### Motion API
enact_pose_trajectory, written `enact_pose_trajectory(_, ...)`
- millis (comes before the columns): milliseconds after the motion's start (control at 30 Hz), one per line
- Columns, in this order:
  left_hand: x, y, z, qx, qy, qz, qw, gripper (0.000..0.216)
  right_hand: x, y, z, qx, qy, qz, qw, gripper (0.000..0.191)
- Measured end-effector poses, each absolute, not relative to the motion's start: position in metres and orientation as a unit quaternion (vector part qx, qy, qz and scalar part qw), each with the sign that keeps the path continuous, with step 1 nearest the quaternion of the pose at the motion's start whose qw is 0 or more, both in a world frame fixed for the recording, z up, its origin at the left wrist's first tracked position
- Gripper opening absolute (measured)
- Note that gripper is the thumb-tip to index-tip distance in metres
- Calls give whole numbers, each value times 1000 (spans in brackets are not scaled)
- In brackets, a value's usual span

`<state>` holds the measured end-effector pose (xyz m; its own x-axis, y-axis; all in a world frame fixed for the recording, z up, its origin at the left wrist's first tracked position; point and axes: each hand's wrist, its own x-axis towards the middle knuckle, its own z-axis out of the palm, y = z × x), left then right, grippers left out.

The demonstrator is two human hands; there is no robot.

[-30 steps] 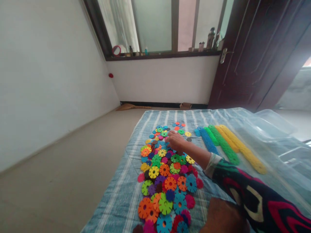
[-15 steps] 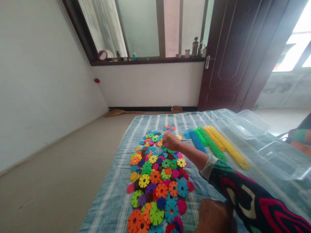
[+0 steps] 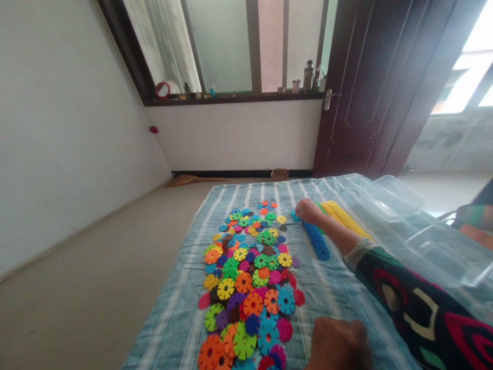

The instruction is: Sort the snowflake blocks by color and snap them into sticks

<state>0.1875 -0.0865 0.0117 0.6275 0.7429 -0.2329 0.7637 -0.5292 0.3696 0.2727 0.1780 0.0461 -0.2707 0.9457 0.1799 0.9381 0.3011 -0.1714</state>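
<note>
A heap of flat, notched plastic discs (image 3: pixel 250 272) in many colours lies on a blue striped cloth (image 3: pixel 177 313). To its right lie long rows of stacked discs: a blue row (image 3: pixel 318 241) and a yellow row (image 3: pixel 346 218), with a green one mostly hidden behind my arm. My right hand (image 3: pixel 308 210) is at the far end of the blue row, fingers pinched together; what they hold is hidden. My left hand (image 3: pixel 339 341) rests on the cloth at the bottom edge, beside the near discs, its fingers not visible.
Clear plastic tubs (image 3: pixel 423 226) sit on the cloth at the right. Another person's sleeve (image 3: pixel 475 216) shows at the right edge. A dark door (image 3: pixel 370 87), a windowsill with bottles (image 3: pixel 308 74), and a broom (image 3: pixel 192 180) on the floor lie beyond.
My right hand closed its fingers over the far part of the disc heap, then moved right to the far end of the blue row. The camera view shifted right.
</note>
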Motion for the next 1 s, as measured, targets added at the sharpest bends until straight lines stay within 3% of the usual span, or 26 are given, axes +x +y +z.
enact_pose_trajectory(800,186,-92,1,878,449,23,162,12,234,149,54,-526,-841,3,128,22)
enact_pose_trajectory(1000,184,-92,-28,867,439,103,212,14,194,156,54,-516,-850,17,108,26)
